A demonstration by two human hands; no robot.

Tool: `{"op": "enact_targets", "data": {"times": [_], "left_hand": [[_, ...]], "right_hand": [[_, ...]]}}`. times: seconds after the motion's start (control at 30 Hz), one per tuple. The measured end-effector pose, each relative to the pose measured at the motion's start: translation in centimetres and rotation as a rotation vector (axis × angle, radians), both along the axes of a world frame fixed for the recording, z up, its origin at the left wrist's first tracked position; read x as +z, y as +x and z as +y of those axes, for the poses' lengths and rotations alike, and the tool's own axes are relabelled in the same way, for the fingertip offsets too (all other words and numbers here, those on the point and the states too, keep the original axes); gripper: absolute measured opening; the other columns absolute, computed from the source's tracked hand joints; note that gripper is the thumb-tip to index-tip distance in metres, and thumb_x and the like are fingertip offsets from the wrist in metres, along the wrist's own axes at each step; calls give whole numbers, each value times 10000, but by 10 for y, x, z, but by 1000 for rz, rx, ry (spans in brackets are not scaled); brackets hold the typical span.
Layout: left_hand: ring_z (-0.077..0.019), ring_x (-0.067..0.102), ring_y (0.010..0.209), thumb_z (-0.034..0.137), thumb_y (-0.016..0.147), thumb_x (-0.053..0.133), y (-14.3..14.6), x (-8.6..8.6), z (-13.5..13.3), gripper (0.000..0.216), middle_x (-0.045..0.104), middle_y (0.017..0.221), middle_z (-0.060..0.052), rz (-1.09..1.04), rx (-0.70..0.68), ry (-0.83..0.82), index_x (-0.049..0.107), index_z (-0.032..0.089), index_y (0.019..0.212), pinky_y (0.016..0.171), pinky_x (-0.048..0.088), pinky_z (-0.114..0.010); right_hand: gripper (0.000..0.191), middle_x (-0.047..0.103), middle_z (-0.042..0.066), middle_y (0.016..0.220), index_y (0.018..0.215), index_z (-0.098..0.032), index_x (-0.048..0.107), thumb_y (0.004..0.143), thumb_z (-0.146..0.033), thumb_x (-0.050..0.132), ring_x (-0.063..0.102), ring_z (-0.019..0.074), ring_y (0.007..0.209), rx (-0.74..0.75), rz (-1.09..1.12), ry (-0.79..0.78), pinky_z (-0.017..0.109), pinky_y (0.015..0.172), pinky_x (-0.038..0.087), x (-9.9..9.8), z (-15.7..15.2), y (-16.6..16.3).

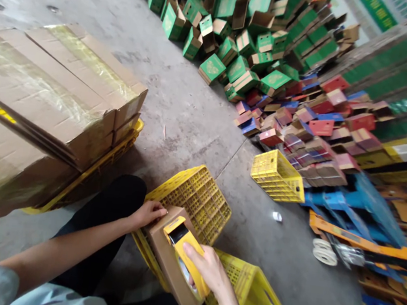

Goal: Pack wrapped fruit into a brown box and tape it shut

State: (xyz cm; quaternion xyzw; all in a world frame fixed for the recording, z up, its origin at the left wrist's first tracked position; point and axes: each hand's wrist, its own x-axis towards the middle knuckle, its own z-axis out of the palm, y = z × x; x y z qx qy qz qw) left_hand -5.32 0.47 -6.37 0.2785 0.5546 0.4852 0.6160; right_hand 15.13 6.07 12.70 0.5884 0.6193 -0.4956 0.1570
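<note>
A small brown cardboard box [163,240] rests tilted on an upturned yellow plastic crate [215,202] between my knees. My left hand [149,214] grips the far left end of the box, thumb and fingers drawn together at its edge. In my right hand [206,269] is a yellow tape dispenser [189,251], held against the upper face of the box. Part of a tape roll shows at its side, and its dark front end points towards my left hand. The fingers under the dispenser are partly hidden.
Taped cartons [66,77] are stacked on the left. Another yellow crate [259,296] stands by my right knee, and a smaller yellow crate [277,178] lies farther off. Beyond are heaped green boxes [238,69], red boxes [323,126] and a blue and orange pallet jack [362,207].
</note>
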Motion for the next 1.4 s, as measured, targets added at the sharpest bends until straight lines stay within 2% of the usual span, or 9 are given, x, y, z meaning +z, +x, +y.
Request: {"op": "enact_targets", "data": {"times": [0.27,0.4,0.57,0.67,0.77,0.9,1.1,1.23,1.4], "left_hand": [[-266,687,928,518,906,638,4,0,-4,328,748,930,-72,250,-11,110,708,198,892,841,485,-315],[-284,691,964,514,949,585,7,-7,-6,351,744,973,-98,310,-40,121,708,186,951,899,508,-354],[-368,620,1225,533,917,616,7,-20,-12,534,670,1263,-173,373,7,125,647,154,1293,1098,458,-509],[-363,605,1268,492,912,630,7,-24,-16,519,655,1308,-161,382,26,155,650,181,1327,1141,445,-533],[-343,594,1309,457,932,621,4,-19,-19,456,655,1361,-134,371,36,200,682,214,1312,1188,420,-520],[-308,549,1412,481,1046,450,-1,4,-30,505,621,1484,-113,318,28,270,636,210,1429,1249,369,-472],[-308,207,1619,606,1070,396,3,25,-52,727,206,1754,-45,118,-295,505,221,274,1692,1326,184,-487],[-349,63,1632,707,1014,447,1,23,-50,851,34,1777,-23,259,-444,625,128,317,1700,1328,126,-513],[-362,93,1630,704,985,526,-2,27,-45,970,-59,1781,-50,477,-491,682,-8,326,1701,1322,196,-485]], "right_hand": [[454,655,19,500,730,-185,643,854,-620,682,659,176,442,-14,3,2,224,430,509,0,0,0],[462,663,25,506,743,-184,665,850,-633,683,677,184,466,-15,-21,15,217,438,506,6,-2,-2],[524,665,20,538,739,-183,666,859,-693,644,680,187,475,-11,34,-8,229,450,516,7,-5,-1],[514,665,20,537,726,-183,669,856,-680,663,678,181,477,-14,40,-9,223,453,515,5,-5,3],[497,684,28,549,738,-181,695,865,-661,674,692,185,498,7,32,-4,220,456,517,3,-4,5],[489,694,26,557,762,-184,711,886,-655,661,699,188,504,10,30,-5,221,456,519,3,-3,7],[403,705,25,582,767,-185,684,859,-577,709,700,192,505,-10,49,-23,221,440,520,-4,1,13],[378,690,14,560,767,-189,671,852,-555,710,699,189,493,0,54,-21,217,429,518,-6,4,14],[379,682,18,532,783,-193,656,859,-562,696,712,210,492,15,63,-34,235,432,534,-4,5,14]]}}
